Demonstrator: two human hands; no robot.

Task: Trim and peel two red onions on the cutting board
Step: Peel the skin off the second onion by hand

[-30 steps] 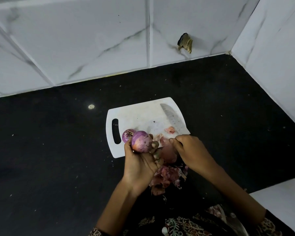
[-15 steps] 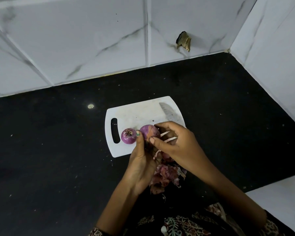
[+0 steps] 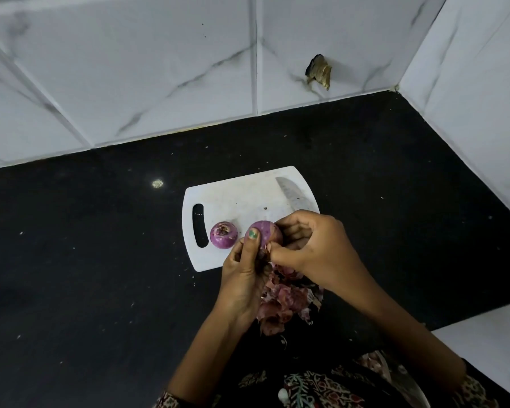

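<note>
- Two red onions: one held (image 3: pixel 267 231), one lying on the board (image 3: pixel 223 235)
- One white cutting board (image 3: pixel 242 195)
- One knife (image 3: pixel 295 195)
- One heap of onion skins (image 3: pixel 283 301)
- Two hands: left (image 3: pixel 242 275), right (image 3: pixel 312 245)

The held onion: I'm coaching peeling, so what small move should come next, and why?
Probably pull the pinched skin away. The left hand grips the onion, the right hand pinches loose skin at its near side, and pale patches show it isn't fully peeled.
</note>
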